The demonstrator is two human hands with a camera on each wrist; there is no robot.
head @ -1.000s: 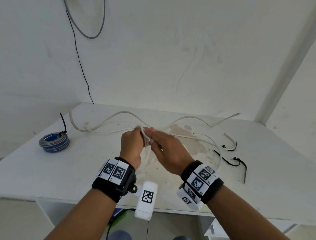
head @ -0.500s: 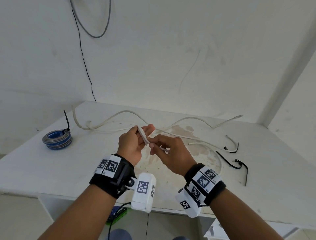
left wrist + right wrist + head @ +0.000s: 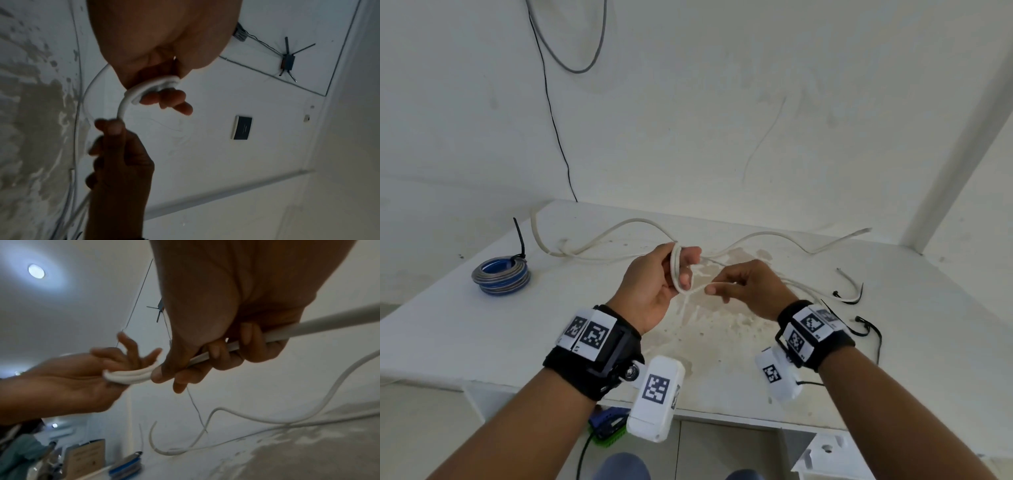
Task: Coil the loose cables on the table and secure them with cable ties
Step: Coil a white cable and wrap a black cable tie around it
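A long white cable [image 3: 626, 226] snakes over the white table [image 3: 482, 335]. My left hand [image 3: 654, 284] is raised above the table, with a small coil [image 3: 675, 270] of that cable wound in two or three turns round its fingers. The left wrist view shows the coil [image 3: 152, 87] under the fingertips, and the right wrist view shows the coil [image 3: 131, 374] across the left hand [image 3: 72, 382]. My right hand [image 3: 743, 287] pinches the cable just beside the coil. In its own view the right hand [image 3: 205, 353] has fingers curled round the cable [image 3: 308, 327].
A blue and grey cable coil [image 3: 500, 277], bound with a black tie [image 3: 519, 240], sits at the table's left. Loose black cable ties [image 3: 866, 329] and a short curved black and white piece [image 3: 852, 291] lie at the right. Walls close the back and right.
My hands have drawn apart: the right one slid rightward along the cable. The turns of cable now show as a loop round my left fingers.
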